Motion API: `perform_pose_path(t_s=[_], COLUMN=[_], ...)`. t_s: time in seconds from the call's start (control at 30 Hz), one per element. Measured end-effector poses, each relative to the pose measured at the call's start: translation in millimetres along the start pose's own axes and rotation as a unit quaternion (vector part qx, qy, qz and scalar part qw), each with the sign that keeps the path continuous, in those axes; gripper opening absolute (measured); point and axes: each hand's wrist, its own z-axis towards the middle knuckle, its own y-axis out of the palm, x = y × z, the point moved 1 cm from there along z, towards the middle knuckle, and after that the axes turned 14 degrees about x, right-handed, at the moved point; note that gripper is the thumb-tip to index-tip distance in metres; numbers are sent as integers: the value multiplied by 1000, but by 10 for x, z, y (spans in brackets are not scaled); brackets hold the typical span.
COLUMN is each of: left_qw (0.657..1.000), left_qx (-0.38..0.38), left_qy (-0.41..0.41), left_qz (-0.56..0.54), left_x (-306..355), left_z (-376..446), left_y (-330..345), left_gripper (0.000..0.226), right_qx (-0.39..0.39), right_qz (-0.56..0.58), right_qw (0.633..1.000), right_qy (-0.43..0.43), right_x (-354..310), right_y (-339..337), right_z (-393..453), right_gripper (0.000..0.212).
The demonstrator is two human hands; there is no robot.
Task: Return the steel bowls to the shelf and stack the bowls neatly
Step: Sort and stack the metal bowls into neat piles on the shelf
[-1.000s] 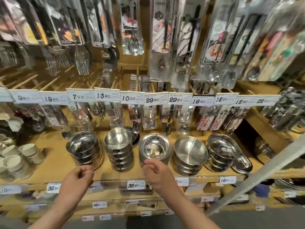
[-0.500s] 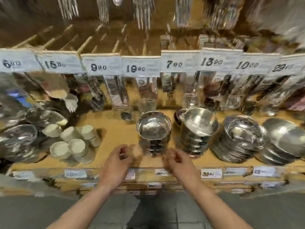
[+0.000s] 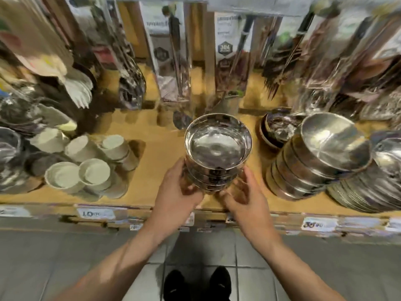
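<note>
A stack of shiny steel bowls stands on the wooden shelf near its front edge, in the middle of the view. My left hand cups the stack's lower left side with its fingers wrapped on the bowls. My right hand presses against the lower right side, fingers spread along the bottom bowls. A taller leaning stack of steel bowls stands to the right, with a wider stack beyond it at the frame's edge.
White ceramic cups cluster on the shelf to the left. Packaged cutlery hangs behind the bowls. A small dark bowl stack sits behind right. Price tags line the shelf's front edge. Grey floor tiles and my shoes lie below.
The view has dropped and closed in on the shelf. Both hands have moved forward from just in front of the stack and now clasp its sides.
</note>
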Motion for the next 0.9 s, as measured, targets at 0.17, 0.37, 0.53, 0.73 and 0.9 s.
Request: perform_pose_path(t_s=[0.17,0.37,0.53,0.73,0.9], left_qw=[998,997,993,986,997], left_qx=[56,82,117,153,36], left_qy=[0,3,9,-29,-1], left_qz=[25,-1,-11,66,64], left_x=[-44,-102,-153,-295,81], left_z=[-76,-121,-219,-934,-894], left_y=[-385,-733,-803,-346,509], left_gripper=[59,60,57,37,40], right_qx=[-28,-81,-70,10,158], right_qz=[10,18,8,-41,-52], right_qw=[999,996,997,992,976], right_qy=[26,28,39,115,142], right_x=[-32,-127,-148,94,261], right_y=[390,761,834,-102,-1194], right_z=[-79,-185,-248,-517,-467], right_gripper=[64,67,60,40,29])
